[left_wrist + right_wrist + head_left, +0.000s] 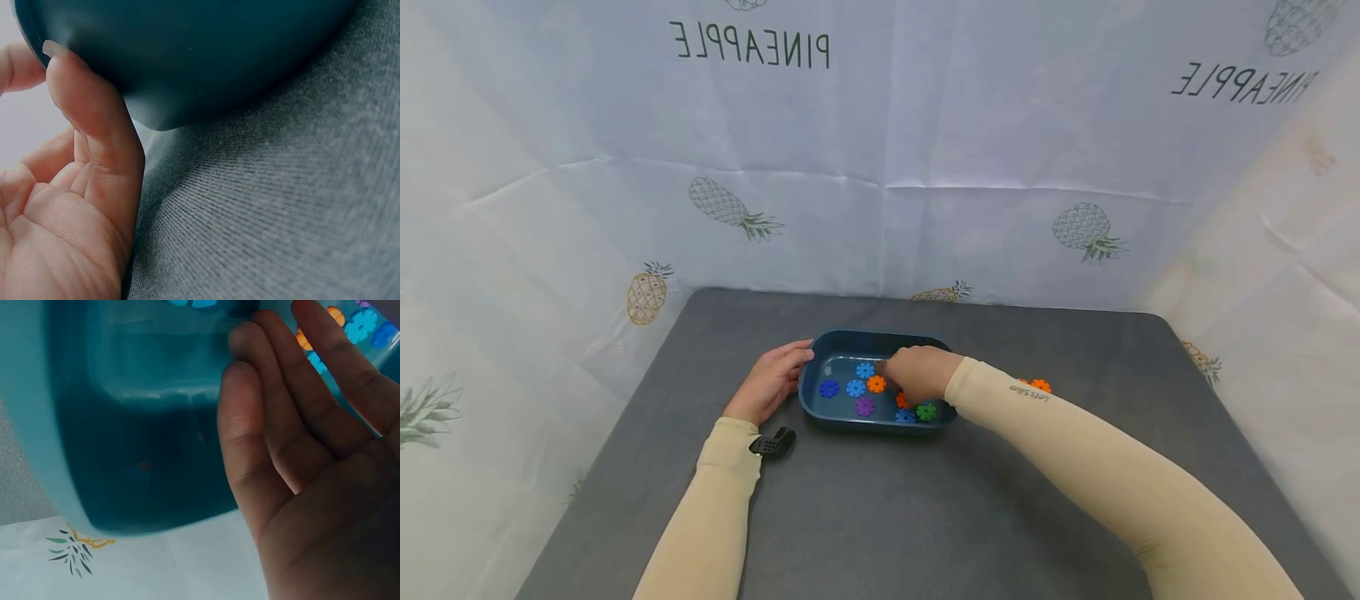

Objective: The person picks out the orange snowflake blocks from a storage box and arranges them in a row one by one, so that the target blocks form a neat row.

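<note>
A dark teal tray (880, 427) with rounded corners holds several small notched discs, among them a purple disc (865, 407), a green disc (927, 412) and a dark blue disc (829, 389). My left hand (773, 379) holds the tray's left end. In the left wrist view its thumb (94, 103) lies against the outer wall and another finger reaches behind the rim. My right hand (921, 372) reaches down into the tray's right half, above an orange disc (902, 401). In the right wrist view its fingers (247, 425) are loosely bent, with nothing visible in them; the thumb is hidden there.
More orange discs (1041, 385) lie on the dark grey table (865, 517) right of the tray, partly covered by the right sleeve (1045, 417). A black band (772, 442) is at the left wrist. Pineapple-printed cloth (880, 225) hangs behind the table.
</note>
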Tool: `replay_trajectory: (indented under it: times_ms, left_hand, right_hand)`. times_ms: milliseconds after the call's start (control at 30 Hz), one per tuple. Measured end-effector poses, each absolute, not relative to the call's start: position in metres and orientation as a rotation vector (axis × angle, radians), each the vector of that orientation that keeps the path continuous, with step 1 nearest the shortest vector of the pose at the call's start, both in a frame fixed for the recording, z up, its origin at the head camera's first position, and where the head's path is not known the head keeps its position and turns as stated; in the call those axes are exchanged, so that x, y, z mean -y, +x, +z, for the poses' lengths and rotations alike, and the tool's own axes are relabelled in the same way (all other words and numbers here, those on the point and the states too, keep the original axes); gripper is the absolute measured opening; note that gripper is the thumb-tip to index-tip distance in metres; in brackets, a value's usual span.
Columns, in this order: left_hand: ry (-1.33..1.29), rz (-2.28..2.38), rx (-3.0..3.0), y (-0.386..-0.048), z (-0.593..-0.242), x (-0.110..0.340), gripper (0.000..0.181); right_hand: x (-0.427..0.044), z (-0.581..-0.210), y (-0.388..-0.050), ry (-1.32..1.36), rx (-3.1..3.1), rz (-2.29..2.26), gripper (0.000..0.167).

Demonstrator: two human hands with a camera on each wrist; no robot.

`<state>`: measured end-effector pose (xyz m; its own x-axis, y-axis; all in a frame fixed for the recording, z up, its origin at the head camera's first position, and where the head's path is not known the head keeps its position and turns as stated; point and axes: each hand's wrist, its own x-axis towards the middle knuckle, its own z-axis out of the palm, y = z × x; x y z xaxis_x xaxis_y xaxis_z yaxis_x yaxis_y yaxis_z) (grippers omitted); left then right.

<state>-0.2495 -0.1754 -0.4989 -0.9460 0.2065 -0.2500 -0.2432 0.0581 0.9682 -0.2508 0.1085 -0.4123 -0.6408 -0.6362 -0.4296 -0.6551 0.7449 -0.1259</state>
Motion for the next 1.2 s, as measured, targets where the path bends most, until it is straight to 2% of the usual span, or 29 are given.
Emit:
replay_trajectory:
  times_ms: [133,233,933,1200]
  left_hand:
    - [-0.046,1.949,-2.031,-0.249,-0.5,0.175,0.062]
    - [-0.035,1.95,-2.031,-0.249,-0.5,0.174,0.063]
    - [-0.024,1.979,-2.002,-0.251,-0.503,0.175,0.063]
    - [0.01,1.967,-2.008,-0.251,-0.501,0.176,0.064]
  right_hand:
    - [-0.107,-0.415,-0.251,-0.961,-2.498,0.077,0.016]
    - [-0.106,-0.416,-0.251,-0.946,-2.503,0.085,0.013]
    - [-0.095,-0.415,-0.251,-0.971,-2.524,0.246,0.009]
    - [-0.092,-0.416,-0.253,-0.978,-2.548,0.266,0.013]
